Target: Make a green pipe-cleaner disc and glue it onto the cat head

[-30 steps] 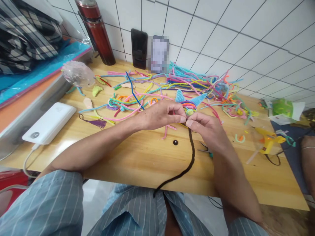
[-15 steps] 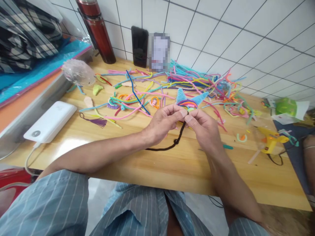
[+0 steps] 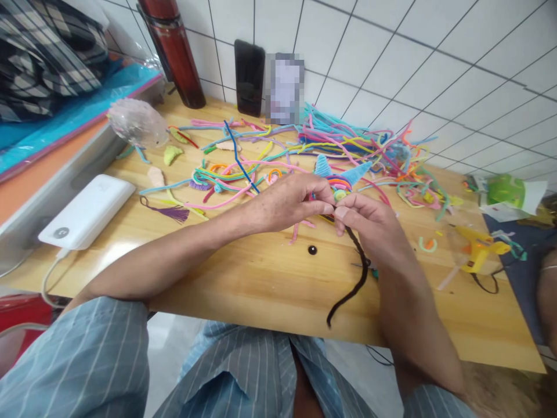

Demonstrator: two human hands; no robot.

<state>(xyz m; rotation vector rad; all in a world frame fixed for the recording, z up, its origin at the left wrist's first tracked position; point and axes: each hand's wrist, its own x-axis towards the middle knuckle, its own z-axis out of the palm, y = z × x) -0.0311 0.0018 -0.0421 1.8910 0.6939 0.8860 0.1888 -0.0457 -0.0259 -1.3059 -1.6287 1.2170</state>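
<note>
Between my two hands is a black pipe cleaner [image 3: 359, 273], its long tail curving down over the tabletop toward the front edge. My left hand [image 3: 300, 200] pinches its upper end, and my right hand [image 3: 363, 217] grips it right beside, fingertips nearly touching. Just behind the fingers lies a pipe-cleaner figure with blue pointed ears [image 3: 354, 173] and a rainbow-striped band [image 3: 338, 183]; its lower part is hidden by my hands. A small round black bead-like piece [image 3: 312, 250] rests on the wood below my left hand.
Several loose coloured pipe cleaners [image 3: 335, 136] are heaped along the tiled wall. Two phones, one a black phone [image 3: 249, 78], lean there beside a red thermos [image 3: 176, 58]. A white power bank [image 3: 87, 212] is at left, a purple tassel [image 3: 174, 213] nearby, a yellow glue gun [image 3: 478, 248] at right.
The black pipe cleaner's free tail has swung from lower left to lower right, now hanging past my right hand. My left hand has turned over, its back more upward.
</note>
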